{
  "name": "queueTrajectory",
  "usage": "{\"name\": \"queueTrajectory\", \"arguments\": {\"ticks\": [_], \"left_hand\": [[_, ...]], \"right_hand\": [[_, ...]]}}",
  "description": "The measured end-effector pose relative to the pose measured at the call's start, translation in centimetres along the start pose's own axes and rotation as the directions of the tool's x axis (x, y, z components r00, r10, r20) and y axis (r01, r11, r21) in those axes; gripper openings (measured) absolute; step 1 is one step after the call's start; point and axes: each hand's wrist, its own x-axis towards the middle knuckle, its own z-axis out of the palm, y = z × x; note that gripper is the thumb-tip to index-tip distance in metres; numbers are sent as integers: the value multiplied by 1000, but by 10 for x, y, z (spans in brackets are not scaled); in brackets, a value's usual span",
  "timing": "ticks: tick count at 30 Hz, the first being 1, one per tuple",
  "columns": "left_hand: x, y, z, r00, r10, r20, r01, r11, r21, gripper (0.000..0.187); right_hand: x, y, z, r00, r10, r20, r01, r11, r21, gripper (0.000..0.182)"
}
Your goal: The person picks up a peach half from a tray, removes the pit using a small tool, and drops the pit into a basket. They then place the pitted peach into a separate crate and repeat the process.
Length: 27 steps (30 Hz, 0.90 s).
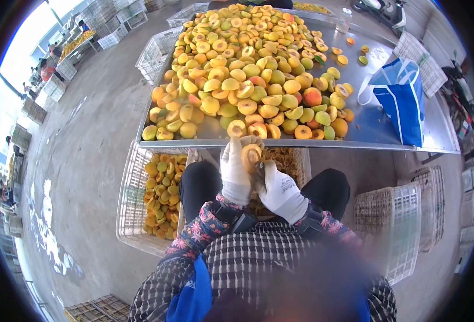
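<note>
My left hand [236, 173], in a white glove, is closed around a halved yellow peach [251, 154], cut face up, just off the table's near edge. Close beside it, my right hand [281, 194], also gloved in white, grips a small dark metal tool [259, 169] whose tip is at the peach half; its exact kind is hard to make out. Beyond both hands, a large heap of halved peaches [237, 80] covers much of the metal table [376, 129]. Below my hands, brownish scraps [282, 161] lie in a crate between my knees.
To my left stands a white crate [123, 214] of peach halves [164, 201]. A blue bag [400, 102] and a clear bottle [344, 20] rest on the table. White crates [390, 225] stand on the floor at right. Other people work in the far left background.
</note>
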Motion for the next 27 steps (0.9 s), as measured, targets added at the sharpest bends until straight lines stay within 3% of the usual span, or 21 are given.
{"name": "queueTrajectory", "arguments": {"ticks": [3, 6, 7, 10, 11, 13, 16, 17, 19, 20, 21, 22, 24, 25, 27], "left_hand": [[-3, 5, 5, 1000, 10, -25, -11, 999, -49, 36], [1, 15, 4, 989, -141, 44, 141, 990, -16, 35], [1, 18, 2, 985, -130, 114, 128, 992, 22, 33], [4, 17, -3, 976, -139, 165, 141, 990, 0, 32], [4, 15, -6, 974, -147, 170, 150, 989, -4, 32], [6, 13, -9, 969, -160, 186, 165, 986, -10, 31], [6, 11, -10, 975, -107, 196, 92, 992, 86, 29], [4, 11, -9, 975, -126, 183, 114, 991, 73, 30], [5, 13, -4, 975, -155, 157, 150, 988, 45, 32], [8, 17, -5, 954, -235, 186, 223, 971, 84, 33], [12, 23, -8, 926, -314, 210, 294, 948, 124, 34], [14, 28, -12, 891, -391, 231, 361, 919, 162, 35], [16, 31, -14, 873, -409, 266, 356, 907, 225, 38], [17, 30, -16, 871, -418, 258, 363, 901, 237, 38], [17, 24, -21, 882, -412, 230, 359, 902, 241, 42]], "right_hand": [[3, -1, -7, 997, 19, 70, -14, 997, -74, 39], [1, 0, -10, 991, 31, 130, -19, 996, -91, 38], [-2, 4, -4, 996, 7, 85, -10, 999, 37, 36], [-2, -1, -8, 997, -44, 61, 32, 984, 174, 31], [-4, -1, -8, 992, 12, 126, -48, 958, 284, 30], [-2, 1, -11, 960, 93, 263, -213, 855, 472, 28], [4, -11, -27, 739, 245, 628, -672, 347, 655, 31], [3, -7, -26, 732, 228, 642, -676, 357, 645, 29], [1, 1, -18, 928, 132, 347, -306, 803, 512, 27], [0, 3, -16, 977, 12, 212, -87, 933, 349, 26], [0, 4, -17, 967, 37, 252, -101, 964, 246, 25], [-1, 5, -16, 952, 70, 299, -176, 922, 344, 25], [0, 6, -14, 897, 138, 420, -363, 772, 522, 25], [0, 5, -14, 853, 180, 489, -475, 656, 587, 24], [-1, -4, -17, 687, 244, 684, -725, 283, 628, 21]]}}
